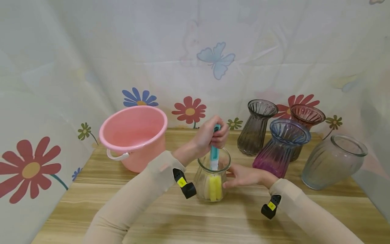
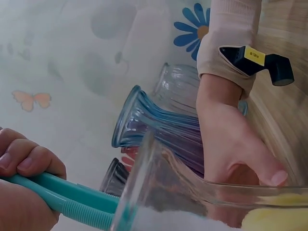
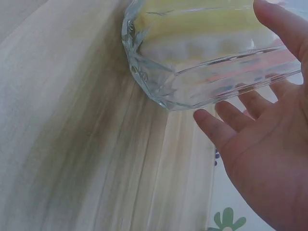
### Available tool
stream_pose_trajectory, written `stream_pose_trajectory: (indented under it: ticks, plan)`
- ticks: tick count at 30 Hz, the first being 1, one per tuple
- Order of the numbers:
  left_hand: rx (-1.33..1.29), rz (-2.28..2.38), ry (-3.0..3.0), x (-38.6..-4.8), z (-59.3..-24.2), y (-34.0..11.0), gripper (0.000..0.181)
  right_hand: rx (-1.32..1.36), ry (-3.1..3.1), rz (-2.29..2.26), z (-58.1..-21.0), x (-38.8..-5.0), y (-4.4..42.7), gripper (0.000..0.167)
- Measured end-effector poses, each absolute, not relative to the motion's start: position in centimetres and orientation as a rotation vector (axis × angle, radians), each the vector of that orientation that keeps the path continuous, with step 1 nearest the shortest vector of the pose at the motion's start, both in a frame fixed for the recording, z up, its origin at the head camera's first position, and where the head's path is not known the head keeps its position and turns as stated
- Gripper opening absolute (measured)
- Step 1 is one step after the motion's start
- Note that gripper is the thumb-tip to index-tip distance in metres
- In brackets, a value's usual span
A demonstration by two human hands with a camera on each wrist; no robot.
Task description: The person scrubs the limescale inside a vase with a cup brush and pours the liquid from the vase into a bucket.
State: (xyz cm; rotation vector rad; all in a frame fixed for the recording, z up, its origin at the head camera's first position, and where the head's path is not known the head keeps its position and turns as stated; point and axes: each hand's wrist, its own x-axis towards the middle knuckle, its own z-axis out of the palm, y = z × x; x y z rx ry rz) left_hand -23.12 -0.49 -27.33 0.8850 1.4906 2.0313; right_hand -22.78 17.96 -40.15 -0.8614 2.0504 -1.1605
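Note:
My left hand [image 1: 211,136] grips the teal handle [image 1: 214,154] of a sponge brush, its fingers curled round it above a clear glass vase [image 1: 202,183]. The brush's yellow sponge head [image 1: 215,188] is inside, low in the vase, which stands upright on the table. From the right side my right hand [image 1: 248,176] holds the vase, thumb at the front and fingers behind. In the right wrist view that hand [image 3: 272,144] has its fingers spread along the glass [image 3: 192,82]. The left wrist view shows the ribbed teal handle [image 2: 86,202] passing into the vase mouth.
A pink bucket [image 1: 152,149] with a white handle stands at the back left of the wooden table [image 1: 182,223]. To the right are a grey vase [image 1: 252,135], a blue-and-purple vase [image 1: 274,156], a reddish vase [image 1: 307,115] and a frosted clear vase [image 1: 330,166]. A patterned curtain hangs behind.

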Motion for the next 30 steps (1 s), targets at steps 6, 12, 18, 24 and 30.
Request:
stream_pose_trajectory:
  ticks: [6,12,18,24,30]
  plan:
    - [0.921,2.035,1.411,-23.5,-26.4,-0.8,0.036,-0.883,2.017,-1.264,-40.7,-22.9,17.9,0.079]
    - [0.953,2.077,1.375,-23.0,-23.0,-1.5,0.035,-0.906,2.012,-1.324,-41.2,-22.7,17.9,0.082]
    - [1.040,2.100,1.350,-22.1,-18.7,-2.4,0.039,-0.888,2.061,-1.312,-41.5,-22.5,17.8,0.071]
    - [1.095,2.116,1.307,-21.6,-16.6,-2.7,0.041,-0.833,2.060,-1.304,-41.3,-22.3,17.7,0.072]
    - [1.026,2.107,1.327,-22.2,-19.0,-2.0,0.037,-0.837,2.069,-1.298,-41.3,-22.2,17.6,0.064]
